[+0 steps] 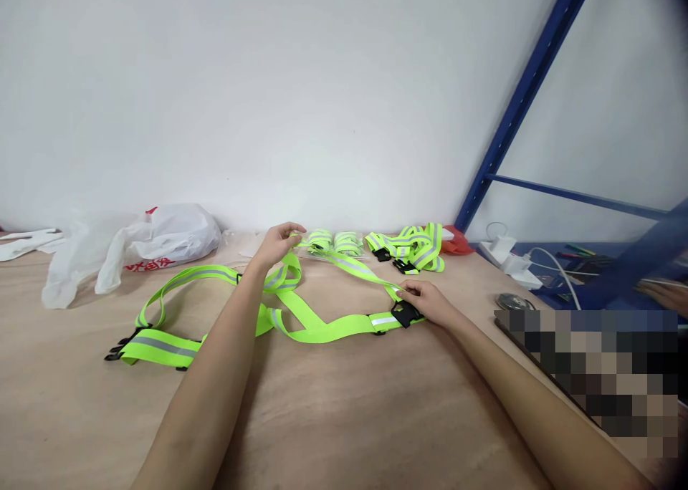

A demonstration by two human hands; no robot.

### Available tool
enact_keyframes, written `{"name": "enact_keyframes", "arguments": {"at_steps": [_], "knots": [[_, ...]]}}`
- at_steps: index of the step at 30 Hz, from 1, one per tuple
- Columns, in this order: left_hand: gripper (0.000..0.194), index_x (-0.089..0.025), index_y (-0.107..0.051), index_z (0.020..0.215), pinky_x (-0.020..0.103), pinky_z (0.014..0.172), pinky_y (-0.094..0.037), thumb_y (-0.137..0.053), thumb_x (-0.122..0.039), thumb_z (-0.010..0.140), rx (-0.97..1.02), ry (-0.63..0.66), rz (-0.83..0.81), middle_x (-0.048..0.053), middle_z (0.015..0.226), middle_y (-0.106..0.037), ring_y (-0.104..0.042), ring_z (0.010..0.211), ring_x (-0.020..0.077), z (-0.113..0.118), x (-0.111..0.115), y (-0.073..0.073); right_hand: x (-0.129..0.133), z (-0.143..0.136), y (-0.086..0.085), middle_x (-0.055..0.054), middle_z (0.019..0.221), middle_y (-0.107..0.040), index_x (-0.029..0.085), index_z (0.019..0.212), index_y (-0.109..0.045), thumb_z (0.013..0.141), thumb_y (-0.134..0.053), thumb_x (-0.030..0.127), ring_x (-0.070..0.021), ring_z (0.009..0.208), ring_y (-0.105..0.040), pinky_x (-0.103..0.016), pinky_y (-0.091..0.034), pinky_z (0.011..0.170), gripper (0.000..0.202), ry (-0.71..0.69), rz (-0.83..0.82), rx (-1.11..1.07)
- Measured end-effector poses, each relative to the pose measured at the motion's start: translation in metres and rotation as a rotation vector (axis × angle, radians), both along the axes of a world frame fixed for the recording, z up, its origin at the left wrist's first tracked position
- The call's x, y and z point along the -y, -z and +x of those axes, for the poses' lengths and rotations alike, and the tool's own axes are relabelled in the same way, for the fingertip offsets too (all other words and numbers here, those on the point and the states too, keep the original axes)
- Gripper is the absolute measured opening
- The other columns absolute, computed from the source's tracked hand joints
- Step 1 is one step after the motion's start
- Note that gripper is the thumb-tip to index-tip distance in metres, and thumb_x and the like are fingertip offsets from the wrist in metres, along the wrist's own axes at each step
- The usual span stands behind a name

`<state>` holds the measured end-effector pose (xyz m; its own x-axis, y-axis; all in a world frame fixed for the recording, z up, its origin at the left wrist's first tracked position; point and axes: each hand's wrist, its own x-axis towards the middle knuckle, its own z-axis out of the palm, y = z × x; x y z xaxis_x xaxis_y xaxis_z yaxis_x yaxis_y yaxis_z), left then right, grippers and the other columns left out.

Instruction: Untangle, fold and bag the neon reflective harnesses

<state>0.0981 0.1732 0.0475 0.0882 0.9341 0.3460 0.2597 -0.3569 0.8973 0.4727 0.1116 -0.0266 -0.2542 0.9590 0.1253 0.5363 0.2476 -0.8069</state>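
Observation:
A neon yellow-green strap harness [333, 328] with grey reflective stripes lies spread over the wooden table [333, 411]. My left hand [280, 243] is closed on the harness's upper strap, near the back of the table. At the right end, the fingers of my right hand [427, 301] pinch the same strap beside a black buckle [405, 314]. Another black buckle [119, 348] rests at the harness's left end. My left forearm hides part of the middle of the straps.
Rolled straps in clear bags [348, 243] and a loose strap bundle [424, 248] lie at the back. White plastic bags [180, 238] stand back left. At the right are a blue metal frame [516, 110], white chargers [508, 261] and a pixelated area.

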Motion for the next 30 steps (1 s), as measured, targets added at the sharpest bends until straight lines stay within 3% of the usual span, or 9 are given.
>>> {"name": "enact_keyframes", "arguments": {"at_steps": [6, 12, 17, 22, 26, 30], "knots": [[0.026, -0.018, -0.072, 0.086, 0.025, 0.056, -0.042, -0.077, -0.032, 0.065, 0.083, 0.081, -0.126, -0.001, 0.070, -0.063, -0.053, 0.059, 0.0127, -0.006, 0.000, -0.001, -0.002, 0.002, 0.002, -0.001, 0.064, -0.065, 0.019, 0.067, -0.066, 0.077, -0.062, 0.053, -0.0174, 0.060, -0.054, -0.028, -0.040, 0.056, 0.035, 0.011, 0.018, 0.013], [0.034, -0.017, -0.069, 0.088, 0.028, 0.063, -0.050, -0.086, -0.028, 0.060, 0.442, 0.200, -0.301, 0.000, 0.074, -0.065, -0.061, 0.061, 0.0133, -0.010, 0.003, -0.007, 0.000, 0.001, 0.003, -0.002, 0.066, -0.068, 0.018, 0.073, -0.067, 0.077, -0.065, 0.051, -0.0170, 0.059, -0.055, -0.028, -0.040, 0.054, 0.033, 0.030, 0.003, -0.024], [0.039, -0.018, -0.064, 0.088, 0.031, 0.067, -0.054, -0.089, -0.026, 0.059, 0.725, 0.194, -0.318, -0.004, 0.066, -0.061, -0.060, 0.058, 0.0122, -0.003, 0.004, -0.011, 0.000, -0.002, 0.006, 0.000, 0.071, -0.064, 0.021, 0.083, -0.057, 0.076, -0.062, 0.038, -0.0171, 0.065, -0.057, -0.026, -0.040, 0.056, 0.020, 0.045, 0.044, -0.091], [0.031, -0.019, -0.063, 0.086, 0.030, 0.068, -0.053, -0.086, -0.027, 0.066, 0.904, 0.177, -0.314, -0.004, 0.061, -0.060, -0.060, 0.057, 0.0123, 0.002, -0.003, -0.010, -0.001, -0.005, 0.010, 0.004, 0.068, -0.053, 0.024, 0.079, -0.046, 0.073, -0.062, 0.034, -0.0161, 0.065, -0.054, -0.025, -0.039, 0.057, 0.020, 0.046, 0.052, -0.153], [0.036, -0.020, -0.063, 0.089, 0.031, 0.073, -0.053, -0.087, -0.035, 0.067, 0.951, 0.182, -0.282, -0.005, 0.063, -0.062, -0.063, 0.060, 0.0119, 0.002, -0.004, -0.008, -0.001, -0.006, 0.010, 0.004, 0.068, -0.049, 0.024, 0.074, -0.043, 0.071, -0.061, 0.031, -0.0160, 0.064, -0.050, -0.027, -0.040, 0.060, 0.019, 0.069, 0.096, -0.127], [0.037, -0.021, -0.063, 0.095, 0.035, 0.079, -0.055, -0.085, -0.035, 0.069, 0.941, 0.257, -0.291, -0.002, 0.074, -0.066, -0.069, 0.076, 0.0169, 0.002, 0.001, -0.012, 0.000, -0.007, 0.008, 0.005, 0.068, -0.042, 0.025, 0.073, -0.040, 0.068, -0.053, 0.027, -0.0150, 0.063, -0.040, -0.027, -0.035, 0.060, 0.014, 0.098, 0.159, -0.060]]}}
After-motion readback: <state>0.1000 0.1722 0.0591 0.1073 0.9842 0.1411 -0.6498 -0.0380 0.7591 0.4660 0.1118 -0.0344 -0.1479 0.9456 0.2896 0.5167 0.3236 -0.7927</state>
